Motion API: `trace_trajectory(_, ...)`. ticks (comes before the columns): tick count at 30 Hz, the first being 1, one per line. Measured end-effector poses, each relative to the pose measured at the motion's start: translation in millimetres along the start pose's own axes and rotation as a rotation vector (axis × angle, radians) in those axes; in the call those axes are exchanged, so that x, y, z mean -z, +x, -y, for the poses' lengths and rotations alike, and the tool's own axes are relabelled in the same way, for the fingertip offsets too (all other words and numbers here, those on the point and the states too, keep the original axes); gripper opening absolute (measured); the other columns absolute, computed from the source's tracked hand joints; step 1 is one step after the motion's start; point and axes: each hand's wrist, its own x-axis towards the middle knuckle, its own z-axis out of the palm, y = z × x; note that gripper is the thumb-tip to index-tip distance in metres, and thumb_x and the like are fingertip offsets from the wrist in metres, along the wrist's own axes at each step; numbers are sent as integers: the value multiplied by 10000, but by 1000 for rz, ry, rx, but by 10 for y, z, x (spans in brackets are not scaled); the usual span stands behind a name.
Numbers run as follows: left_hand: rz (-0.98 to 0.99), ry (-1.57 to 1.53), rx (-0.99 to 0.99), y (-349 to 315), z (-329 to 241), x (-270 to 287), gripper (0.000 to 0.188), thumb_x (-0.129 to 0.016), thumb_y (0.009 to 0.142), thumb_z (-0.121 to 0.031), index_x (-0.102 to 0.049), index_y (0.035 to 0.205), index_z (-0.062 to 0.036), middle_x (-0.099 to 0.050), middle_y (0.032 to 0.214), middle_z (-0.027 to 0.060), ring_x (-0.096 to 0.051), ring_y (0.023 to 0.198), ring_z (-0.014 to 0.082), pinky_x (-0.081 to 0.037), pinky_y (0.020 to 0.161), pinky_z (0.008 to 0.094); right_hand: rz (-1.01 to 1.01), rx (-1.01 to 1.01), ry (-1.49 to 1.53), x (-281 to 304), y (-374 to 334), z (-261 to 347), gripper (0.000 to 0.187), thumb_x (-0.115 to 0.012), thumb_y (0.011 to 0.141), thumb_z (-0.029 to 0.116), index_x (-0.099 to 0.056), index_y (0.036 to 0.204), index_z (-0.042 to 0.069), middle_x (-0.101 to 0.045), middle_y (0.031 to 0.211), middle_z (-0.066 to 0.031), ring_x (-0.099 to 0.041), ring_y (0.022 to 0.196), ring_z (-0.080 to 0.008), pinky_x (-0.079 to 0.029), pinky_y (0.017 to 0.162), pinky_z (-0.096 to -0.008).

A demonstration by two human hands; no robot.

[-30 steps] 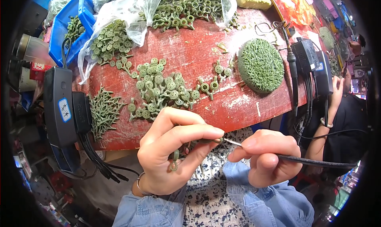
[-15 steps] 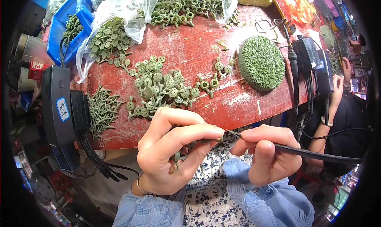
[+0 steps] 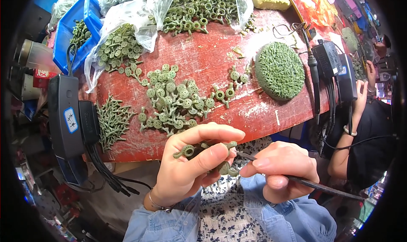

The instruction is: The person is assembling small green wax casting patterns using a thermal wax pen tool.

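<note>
My left hand [image 3: 182, 170] is closed around several small green wax-like pieces. One with a ringed, hollow head [image 3: 185, 151] sticks out beside the thumb, while a rounded piece with a curled end [image 3: 227, 169] shows below the fingers. Between thumb and index finger lies another green piece [image 3: 230, 144]. Pinched in my right hand [image 3: 288, 170] is a slim tool with a dark handle [image 3: 324, 188] and a thin metal tip. That tip points left and reaches the pieces at my left fingertips; whether it touches them I cannot tell.
On the red table [image 3: 250, 117] lie a pile of perforated green heads [image 3: 174, 98], thin green sticks [image 3: 113, 121] and a round textured green block [image 3: 280, 70]. Bagged pieces [image 3: 203, 9] and a blue bin [image 3: 63, 43] stand behind. Black devices [image 3: 63, 115] with cables flank the table. A co-worker's arm [image 3: 358, 110] shows at right.
My left hand has turned, and its thumb now lies across the front, exposing more green pieces. The tool's tip has moved down and left, closer to them. The view has shifted slightly.
</note>
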Motion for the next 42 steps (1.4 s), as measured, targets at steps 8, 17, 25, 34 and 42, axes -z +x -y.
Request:
trace_trajectory(8, 11, -67, 64, -15, 2, 17, 289, -593, 844, -179, -560, 1034, 37, -556, 780, 83, -464, 534, 49, -297, 378, 157, 40, 27, -97, 2, -2, 9, 267, -669, 766, 49, -571, 996, -43, -633, 727, -123, -627, 566, -210, -500, 488, -284)
trace_trajectory(17, -46, 27, 25, 32, 32, -11, 199, -580, 850, -125, -605, 992, 12, -584, 717, 23, -437, 488, 12, -307, 400, 158, -53, 169, -336, -108, -39, -52, 279, -689, 711, 22, -584, 954, -67, -602, 729, -145, -588, 536, -199, -497, 451, -275)
trace_trajectory(25, -88, 174, 64, 58, -26, -36, 187, -572, 809, -128, -584, 897, 36, -539, 730, 64, -495, 560, 62, -312, 395, 166, 28, 229, -386, -35, 39, -72, 233, -680, 719, 46, -598, 913, -54, -587, 716, -132, -569, 527, -192, -489, 447, -271)
trace_trajectory(34, -96, 234, 44, 70, -38, -5, 214, -599, 788, -139, -613, 888, 50, -493, 728, 31, -410, 560, 37, -270, 440, 166, 177, 362, -497, 45, 128, -98, 412, -591, 445, 82, -602, 843, -23, -571, 719, -93, -543, 547, -156, -436, 441, -242)
trace_trajectory(42, -102, 110, 149, 73, -49, -12, 288, -612, 816, -170, -587, 968, 73, -526, 756, 52, -417, 482, 33, -277, 340, 141, 162, 94, -183, 145, 53, -50, 240, -688, 702, 60, -616, 909, -37, -604, 741, -120, -590, 605, -188, -458, 467, -248)
